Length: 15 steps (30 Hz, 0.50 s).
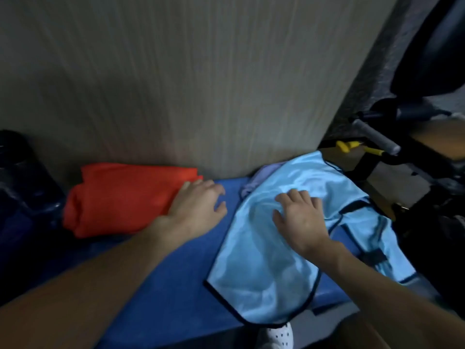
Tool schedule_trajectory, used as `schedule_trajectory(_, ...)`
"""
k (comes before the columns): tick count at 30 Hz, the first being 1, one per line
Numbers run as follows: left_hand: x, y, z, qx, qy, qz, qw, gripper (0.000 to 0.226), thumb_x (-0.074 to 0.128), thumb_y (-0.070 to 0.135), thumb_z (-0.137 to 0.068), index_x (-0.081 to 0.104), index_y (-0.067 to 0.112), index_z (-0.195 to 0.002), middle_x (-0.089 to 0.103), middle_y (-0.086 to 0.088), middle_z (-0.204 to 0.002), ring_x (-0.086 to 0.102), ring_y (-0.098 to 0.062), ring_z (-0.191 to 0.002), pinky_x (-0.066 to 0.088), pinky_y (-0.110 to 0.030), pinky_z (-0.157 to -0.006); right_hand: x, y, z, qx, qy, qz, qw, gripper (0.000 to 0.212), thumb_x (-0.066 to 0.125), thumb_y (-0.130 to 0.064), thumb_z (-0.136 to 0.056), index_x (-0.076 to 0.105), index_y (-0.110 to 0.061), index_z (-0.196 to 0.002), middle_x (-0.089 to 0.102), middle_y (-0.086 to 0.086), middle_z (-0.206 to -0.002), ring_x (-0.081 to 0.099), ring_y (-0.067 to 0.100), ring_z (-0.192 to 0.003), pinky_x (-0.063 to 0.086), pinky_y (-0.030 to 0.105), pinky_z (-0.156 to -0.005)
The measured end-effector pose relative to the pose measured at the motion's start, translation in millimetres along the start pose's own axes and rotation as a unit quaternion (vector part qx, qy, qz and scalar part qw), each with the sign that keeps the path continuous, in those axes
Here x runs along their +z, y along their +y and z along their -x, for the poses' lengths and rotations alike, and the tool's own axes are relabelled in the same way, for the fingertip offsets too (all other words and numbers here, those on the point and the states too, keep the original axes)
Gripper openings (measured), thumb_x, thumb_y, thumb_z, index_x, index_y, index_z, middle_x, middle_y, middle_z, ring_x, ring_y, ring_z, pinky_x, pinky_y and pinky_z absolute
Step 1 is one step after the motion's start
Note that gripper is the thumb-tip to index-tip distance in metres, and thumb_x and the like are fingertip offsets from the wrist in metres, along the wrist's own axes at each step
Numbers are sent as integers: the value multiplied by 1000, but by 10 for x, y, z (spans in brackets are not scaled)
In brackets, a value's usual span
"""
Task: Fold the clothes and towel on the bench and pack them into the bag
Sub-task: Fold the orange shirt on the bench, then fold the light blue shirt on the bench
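The light blue garment (264, 260) is spread over the right part of the blue bench (163, 285), its right side hanging past the bench edge. It is pressed down by the right hand (300, 217), whose fingers are spread and slightly bent, with nothing gripped. The left hand (198, 205) is held relaxed and open, with nothing in it, at the right edge of the orange garment (120, 200), which lies folded into a thick bundle at the far left, against the wall panel (201, 84).

The step in hand is judged to be the smoothing of the blue garment before folding. The creases are best swept outward from the middle, and the overhanging part drawn back onto the bench first.

The blue fabric appears thin, glossy and slippery, edged with dark binding; the orange looks matte and softer. A lavender cloth (254, 182) is partly covered at the far side. A dark shape (17, 177) at the far left may be the bag; this cannot be told.
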<state>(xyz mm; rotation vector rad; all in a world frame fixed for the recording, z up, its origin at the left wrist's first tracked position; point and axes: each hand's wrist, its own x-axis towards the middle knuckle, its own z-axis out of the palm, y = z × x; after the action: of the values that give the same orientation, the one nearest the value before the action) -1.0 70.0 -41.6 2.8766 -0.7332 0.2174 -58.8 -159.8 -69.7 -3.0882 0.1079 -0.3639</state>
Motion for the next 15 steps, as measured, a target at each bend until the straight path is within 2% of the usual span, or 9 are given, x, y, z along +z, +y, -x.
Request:
schedule_trajectory(3,269,540,-33,7,-47,55,997,38,55,44,-91,63,25,-122,63,2,-121,55,-24,-117,41,-36,-96,-120,537,272,114,-23,-18,993,28,55,-33,-89,61,-17,-111,58,8,-111,49,34,-111,35,47,-92)
schedule_trajectory(6,451,867,-68,-7,-99,76,992,54,61,50,-90,52,24,-137,54,3,-135,49,-22,-127,39,-39,-101,-168,933,421,183,-63,-31,981,34,53,-36,-92,54,-20,-122,55,9,-121,45,34,-119,34,47,-99)
schedule_trajectory(8,564,966,-103,-32,-141,77,987,59,62,53,-89,47,24,-138,54,1,-133,50,-24,-127,41,-41,-101,-148,1122,456,194,-90,-74,974,42,54,-38,-93,48,-25,-132,55,9,-127,45,35,-122,36,46,-100)
schedule_trajectory(11,669,1015,-123,-57,-139,69,986,35,64,43,-89,58,24,-116,64,1,-118,58,-24,-117,44,-38,-94,-120,1234,461,156,-126,-150,968,53,54,-41,-95,38,-32,-145,50,5,-139,44,31,-128,40,47,-101)
schedule_trajectory(13,685,1011,-118,-73,-132,89,984,14,63,33,-89,66,22,-98,70,-1,-105,63,-24,-106,48,-35,-88,-118,1248,427,162,-112,-176,964,52,50,-39,-98,37,-29,-147,45,2,-145,39,28,-133,36,48,-104)
schedule_trajectory(15,668,1002,-83,-70,-134,98,984,9,60,25,-90,67,20,-88,71,-4,-97,66,-28,-98,52,-37,-83,-120,1264,388,194,-90,-191,958,50,48,-35,-99,39,-22,-146,42,4,-146,36,28,-134,33,47,-105)
